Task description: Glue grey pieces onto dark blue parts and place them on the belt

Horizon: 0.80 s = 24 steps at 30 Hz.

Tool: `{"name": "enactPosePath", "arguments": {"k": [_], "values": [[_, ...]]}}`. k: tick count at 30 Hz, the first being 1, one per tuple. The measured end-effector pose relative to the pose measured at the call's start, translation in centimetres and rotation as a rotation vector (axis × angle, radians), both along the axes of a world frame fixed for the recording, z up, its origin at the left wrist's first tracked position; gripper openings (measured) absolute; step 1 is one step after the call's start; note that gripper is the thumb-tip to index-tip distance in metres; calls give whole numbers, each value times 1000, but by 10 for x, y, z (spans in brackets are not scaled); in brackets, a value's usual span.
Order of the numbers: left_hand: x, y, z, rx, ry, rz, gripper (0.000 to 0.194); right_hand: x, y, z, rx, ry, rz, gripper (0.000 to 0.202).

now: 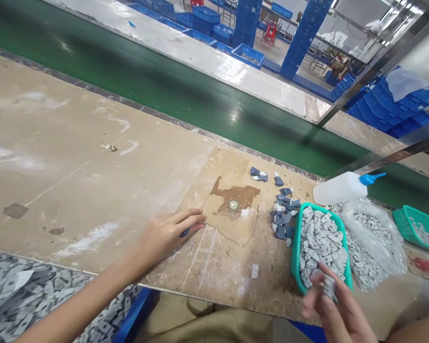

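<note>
Loose khaki clothing, bare left forearm
Creased plain fabric covers the lap with a curved fold; left hand and right hand are bare.

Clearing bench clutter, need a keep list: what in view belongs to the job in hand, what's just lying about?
Likely the job:
- grey piece in right hand
- dark blue piece at left hand
- teal basket of grey pieces
- blue-and-white pieces beside it

Likely just lying about:
- crumpled scrap
- red item, far right
- white bottle, untouched; unsure
</note>
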State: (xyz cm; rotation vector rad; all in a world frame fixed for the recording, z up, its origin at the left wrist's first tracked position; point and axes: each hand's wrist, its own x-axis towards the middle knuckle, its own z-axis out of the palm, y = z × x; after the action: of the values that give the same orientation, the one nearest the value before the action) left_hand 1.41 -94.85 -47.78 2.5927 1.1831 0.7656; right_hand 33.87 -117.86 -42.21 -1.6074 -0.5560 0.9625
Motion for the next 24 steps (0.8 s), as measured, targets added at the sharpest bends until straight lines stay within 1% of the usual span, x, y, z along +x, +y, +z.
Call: {"name": "enactPosePath", "arguments": {"k": [2,4,6,8,11,14,19,21,24], "values": [[-2,0,-3,60,40,-50,25,-25,28,-2,30,49,86,50],[-5,-2,-10,108,71,-94,24,-40,52,-4,46,76,127,50],[-8,-5,-19,130,90,-100,28,-47,69,-7,61,99,117,51],[-10,-9,-28,164,92,-124,31,-51,80,-9,70,133,78,48],[-10,-13,-35,240,52,-203,20,-54,88,-15,42,166,39,46],[-7,-17,-30,280,-9,-222,18,-55,91,-21,21,113,73,46],[2,-23,-12,477,-20,-206,9,-58,95,-20,85,-59,223,36],[3,-24,-9,489,-17,-202,8,-60,100,-18,100,-132,237,34],[1,-27,-8,444,-9,-208,9,-65,110,-16,125,-283,242,33]]}}
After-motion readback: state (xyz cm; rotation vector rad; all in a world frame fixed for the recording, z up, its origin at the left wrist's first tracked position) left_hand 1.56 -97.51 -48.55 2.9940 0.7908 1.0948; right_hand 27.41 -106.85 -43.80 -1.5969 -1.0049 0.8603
